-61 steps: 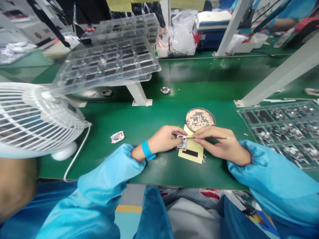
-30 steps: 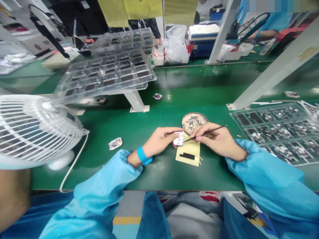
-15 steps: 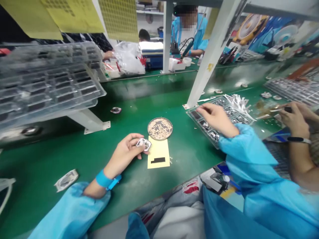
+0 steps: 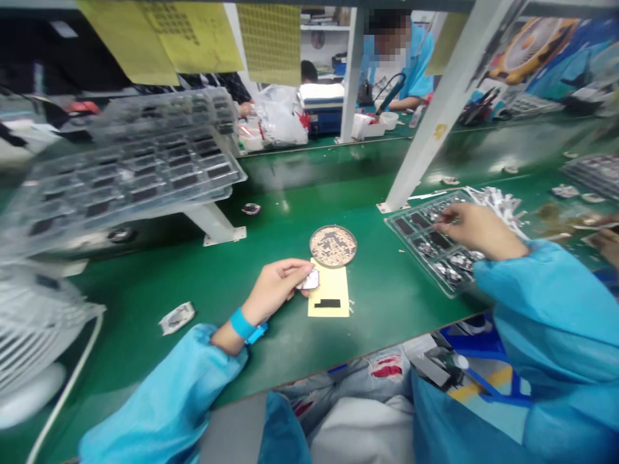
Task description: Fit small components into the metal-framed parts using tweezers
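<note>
My left hand [image 4: 278, 287] pinches a small white squarish part [image 4: 312, 279], like a watch casing, between thumb and fingers. It is held over the left edge of a yellow paper sheet [image 4: 333, 287] with a black strip [image 4: 329, 303] on it. Just behind the paper sits a round dish [image 4: 333, 265] of tiny tan and dark bits. My right hand [image 4: 476, 229] is over a clear compartment tray [image 4: 438, 289], its thumb and fingertips closed together above the dark pieces. Whatever lies between those fingertips, if anything, is too small to make out. Several shiny parts fill the tray's nearer compartments.
Stacked clear trays [image 4: 145, 187] rest on a raised shelf at left. A white fan [image 4: 39, 328] and a wrapped part [image 4: 177, 318] are on the left bench. A slanted white post [image 4: 425, 135] rises behind the right tray. White strips [image 4: 500, 206] lie beside it. A co-worker sits opposite.
The view has swung left, bringing the fan in. My right hand has shifted rightward over the tray, uncovering dark pieces. The part in my left hand has turned, showing a plainer white face.
</note>
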Tool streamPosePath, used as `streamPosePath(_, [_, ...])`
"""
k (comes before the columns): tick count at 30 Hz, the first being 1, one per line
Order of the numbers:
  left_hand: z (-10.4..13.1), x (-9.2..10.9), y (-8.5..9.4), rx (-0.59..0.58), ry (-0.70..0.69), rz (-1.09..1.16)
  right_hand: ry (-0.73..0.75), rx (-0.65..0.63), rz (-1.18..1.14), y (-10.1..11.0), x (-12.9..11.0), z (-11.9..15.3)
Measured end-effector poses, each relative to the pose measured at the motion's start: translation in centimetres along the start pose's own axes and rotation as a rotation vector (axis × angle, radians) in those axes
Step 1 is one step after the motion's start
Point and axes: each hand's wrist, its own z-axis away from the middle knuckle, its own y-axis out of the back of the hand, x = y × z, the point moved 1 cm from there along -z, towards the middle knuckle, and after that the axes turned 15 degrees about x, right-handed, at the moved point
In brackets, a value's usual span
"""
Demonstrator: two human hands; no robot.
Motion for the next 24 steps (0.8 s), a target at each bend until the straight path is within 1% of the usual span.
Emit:
streamPosePath(1, [0.0, 0.0, 0.1, 0.001, 0.004, 0.027, -0.002, 0.028, -0.060, 0.2, -1.9, -0.3])
streamPosePath(2, [-0.1, 0.0, 0.2, 0.002, 0.008, 0.057, -0.004, 0.020, -0.172, 0.3, -4.1, -0.4])
streamPosePath(4, [-0.2, 0.0, 0.4, 0.002, 0.011, 0.118, 0.036, -0.016, -0.475, 0.2, -9.2, -0.1])
streamPosePath(7, [-0.4, 0.0, 0.6, 0.013, -0.016, 0.169, 0.191, -0.089, -0.743, -0.9, -16.3, 1.0])
streamPosePath(9, [-0.5, -0.1, 0.7, 0.028, -0.037, 0.173, 0.243, -0.138, -0.875, -2.1, -19.5, 1.8])
streamPosePath(10, [-0.5, -0.1, 0.7, 0.033, -0.042, 0.172, 0.225, -0.173, -0.939, -2.8, -20.6, 2.2])
streamPosePath(11, [-0.5, -0.1, 0.7, 0.038, -0.045, 0.170, 0.181, -0.214, -1.003, -3.6, -21.2, 2.6])
streamPosePath(13, [-0.4, -0.1, 0.6, 0.046, -0.050, 0.169, 0.041, -0.316, -1.118, -5.0, -21.7, 3.5])
streamPosePath(15, [-0.3, -0.1, 0.4, 0.048, -0.064, 0.172, -0.108, -0.455, -1.196, -6.2, -21.5, 4.5])
streamPosePath(17, [-0.2, -0.2, 0.2, 0.054, -0.094, 0.171, -0.209, -0.613, -1.219, -6.9, -21.1, 5.2])
streamPosePath(19, [-0.1, -0.3, 0.0, 0.059, -0.135, 0.149, -0.247, -0.734, -1.200, -7.3, -20.9, 5.7])
streamPosePath(20, [0.0, -0.4, -0.1, 0.063, -0.155, 0.128, -0.250, -0.772, -1.188, -7.4, -20.9, 5.9])
streamPosePath(22, [0.1, -0.5, -0.3, 0.064, -0.195, 0.081, -0.249, -0.809, -1.172, -7.6, -21.0, 6.1])
streamPosePath(24, [0.2, -0.7, -0.4, 0.061, -0.233, 0.040, -0.245, -0.816, -1.161, -7.8, -21.1, 6.3])
